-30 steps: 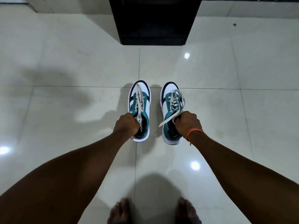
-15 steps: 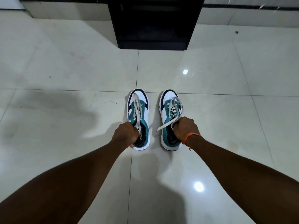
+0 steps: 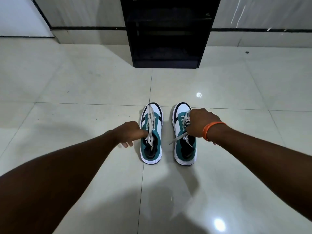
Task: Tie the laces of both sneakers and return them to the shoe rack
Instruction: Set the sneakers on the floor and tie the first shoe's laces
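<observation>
Two teal, white and black sneakers stand side by side on the tiled floor, toes pointing away from me. The left sneaker (image 3: 152,154) has loose grey laces (image 3: 150,115) lying along its tongue. My left hand (image 3: 130,132) is beside its left flank, fingers loosely curled, one fingertip touching the lace area and gripping nothing. My right hand (image 3: 202,122), with an orange wristband, rests on top of the right sneaker (image 3: 185,156) and is closed on its laces. A loose lace end (image 3: 175,140) trails over that shoe's left side.
A black shoe rack (image 3: 166,63) with dark shelves stands against the wall straight ahead, about one tile beyond the sneakers. Glossy pale floor tiles (image 3: 84,81) spread all around. A small dark speck (image 3: 247,52) lies at the far right.
Both hands have let go of the sneakers' heels. The left hand moved to the left shoe's side, the right hand forward onto the right shoe's laces. My view tilted up toward the rack.
</observation>
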